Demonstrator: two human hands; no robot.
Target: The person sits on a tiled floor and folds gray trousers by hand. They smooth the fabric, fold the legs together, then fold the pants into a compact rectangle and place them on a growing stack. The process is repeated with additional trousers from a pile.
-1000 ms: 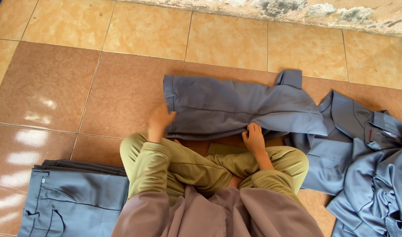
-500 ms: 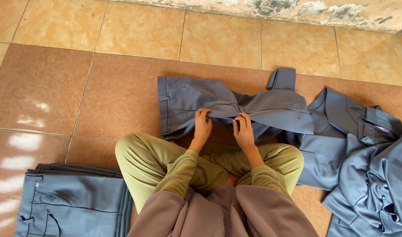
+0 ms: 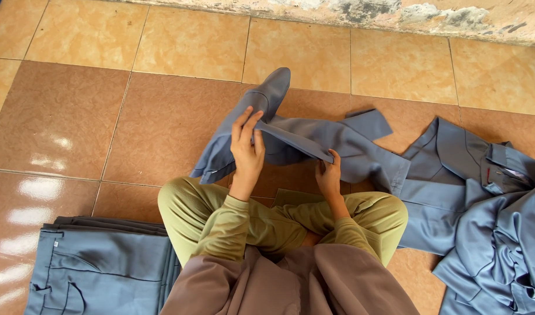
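Observation:
I sit cross-legged on a tiled floor with a grey-blue garment [image 3: 314,140] lifted in front of my knees. My left hand [image 3: 247,149] grips its folded edge on the left side, fingers spread over the cloth. At the near right end of that same fold, my right hand [image 3: 328,172] pinches the fabric. The garment's left part hangs down toward the floor, and its right part still lies on the tiles.
A stack of folded grey-blue trousers [image 3: 98,268] lies at my left. A loose heap of grey-blue garments [image 3: 489,221] spreads at my right. Olive-green trouser legs [image 3: 279,221] and a brown cloth [image 3: 291,286] cover my lap. A rough wall base [image 3: 396,14] runs along the far edge.
The garment lay flat on the floor a second ago. Both hands moved to its middle, took hold of it and raised it off the tiles, folding it over.

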